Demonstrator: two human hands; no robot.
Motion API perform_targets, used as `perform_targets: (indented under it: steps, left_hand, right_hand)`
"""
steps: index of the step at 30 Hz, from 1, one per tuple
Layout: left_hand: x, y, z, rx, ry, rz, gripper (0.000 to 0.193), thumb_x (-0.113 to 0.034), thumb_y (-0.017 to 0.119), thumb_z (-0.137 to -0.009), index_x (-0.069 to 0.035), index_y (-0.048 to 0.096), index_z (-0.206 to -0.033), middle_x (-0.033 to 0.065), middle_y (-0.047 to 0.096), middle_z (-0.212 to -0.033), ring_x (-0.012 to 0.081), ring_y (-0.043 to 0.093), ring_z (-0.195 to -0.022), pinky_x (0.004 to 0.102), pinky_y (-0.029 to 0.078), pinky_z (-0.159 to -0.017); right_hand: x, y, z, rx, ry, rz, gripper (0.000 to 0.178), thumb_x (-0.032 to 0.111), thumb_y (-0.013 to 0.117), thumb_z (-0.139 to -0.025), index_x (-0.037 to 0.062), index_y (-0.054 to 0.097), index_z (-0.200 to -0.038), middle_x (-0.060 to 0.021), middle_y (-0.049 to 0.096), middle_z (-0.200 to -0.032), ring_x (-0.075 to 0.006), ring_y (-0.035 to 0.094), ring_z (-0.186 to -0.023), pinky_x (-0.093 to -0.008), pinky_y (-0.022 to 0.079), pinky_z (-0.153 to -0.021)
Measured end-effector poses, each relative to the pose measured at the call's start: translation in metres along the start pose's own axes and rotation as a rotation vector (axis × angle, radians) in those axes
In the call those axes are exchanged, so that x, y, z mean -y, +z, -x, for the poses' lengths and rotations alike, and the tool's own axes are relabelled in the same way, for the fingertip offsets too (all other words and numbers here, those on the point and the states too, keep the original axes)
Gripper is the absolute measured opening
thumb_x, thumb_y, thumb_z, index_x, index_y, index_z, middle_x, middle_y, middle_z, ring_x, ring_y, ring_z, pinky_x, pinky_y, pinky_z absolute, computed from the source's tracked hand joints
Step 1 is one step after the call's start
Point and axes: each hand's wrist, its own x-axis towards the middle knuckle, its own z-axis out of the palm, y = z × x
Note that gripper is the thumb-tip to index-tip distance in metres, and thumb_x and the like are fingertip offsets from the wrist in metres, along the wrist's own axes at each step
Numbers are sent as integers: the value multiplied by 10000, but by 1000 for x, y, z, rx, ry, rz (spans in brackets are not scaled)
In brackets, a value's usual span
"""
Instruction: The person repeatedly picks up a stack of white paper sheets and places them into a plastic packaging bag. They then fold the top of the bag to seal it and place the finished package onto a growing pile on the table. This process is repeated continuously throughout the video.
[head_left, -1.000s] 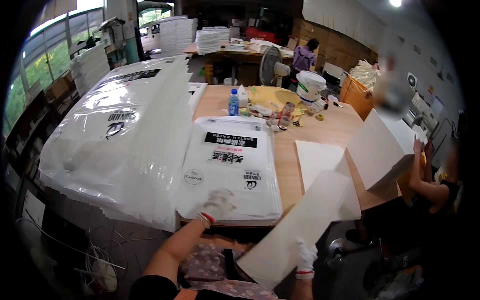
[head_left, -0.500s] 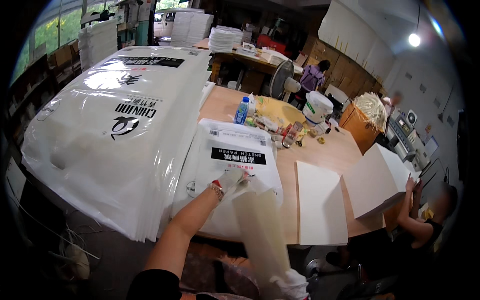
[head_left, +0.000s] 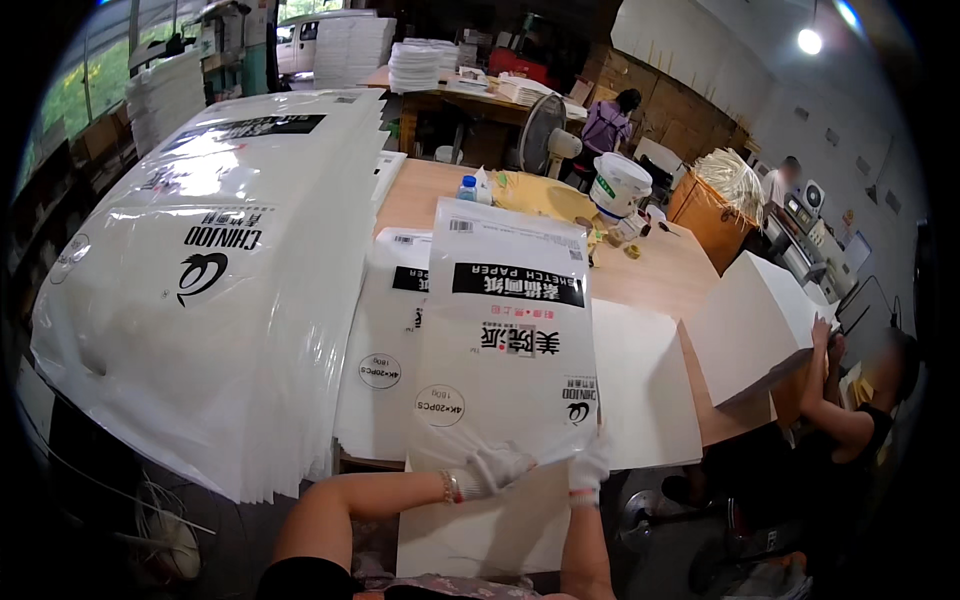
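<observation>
A clear plastic bag with dark printing (head_left: 510, 400) lies in front of me, slanted away over the table. White paper sheets (head_left: 485, 530) stick out of its near end toward my body; the bag's front hides how far they reach inside. My left hand (head_left: 492, 470), in a white glove, is closed on the bag's near edge. At the bag's near right corner my right hand (head_left: 590, 468), also gloved, grips the edge, its fingertips partly hidden. Beneath and to the left lies another printed plastic bag (head_left: 375, 420).
A tall pile of large plastic bags (head_left: 250, 330) fills the left. White paper (head_left: 645, 380) lies on the table (head_left: 660, 280) at right. Beyond are a white bucket (head_left: 618, 185), a fan (head_left: 543, 135) and a blue-capped bottle (head_left: 468, 187). A person at right handles a paper stack (head_left: 750, 330).
The paper in my right hand has come up from the lower edge to the bag's near end. The top bag has been drawn nearer and raised off the pile, and both hands are at its edge.
</observation>
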Motion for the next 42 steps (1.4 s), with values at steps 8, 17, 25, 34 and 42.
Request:
perform_targets:
  steps: [8,17,25,34,42]
  left_hand:
    - [116,-31,79,-453,-921,150,290,-206,439,-936,-32,493,-1161,148,581,-1030,262,548,-1025,401,432,-928]
    - [-68,-35,263,-202,-772,348,202,-64,475,-834,-32,478,-1034,211,537,-956,390,544,-828,434,445,-777]
    - [-118,-45,241,-487,-1125,202,128,-63,493,-834,-32,489,-958,181,541,-841,348,542,-758,399,453,-731]
    - [-114,-55,199,-605,-676,438,239,-26,525,-833,13,555,-1067,117,595,-937,235,569,-849,344,466,-781]
    - [-195,-280,55,-509,165,31,172,70,560,-636,-68,531,-734,89,528,-740,209,531,-545,321,442,-507]
  right_hand:
    - [-13,-12,-57,434,77,-142,215,222,558,-816,129,562,-1010,-166,643,-863,-388,626,-814,-482,499,-656]
    - [-26,-200,151,700,-19,-299,496,311,625,-803,85,482,-1222,-173,612,-920,-337,620,-815,-459,510,-678]
    - [-23,-172,175,469,124,-293,530,56,492,-821,94,418,-1344,-199,603,-881,-406,585,-762,-476,482,-634]
    - [-113,-128,206,500,830,-1460,375,204,567,-905,72,510,-1252,-61,649,-942,-162,618,-812,-300,508,-624]
    - [39,-158,159,809,358,-1875,356,205,497,-955,1,520,-1246,-85,600,-1139,-153,586,-973,-283,484,-844]
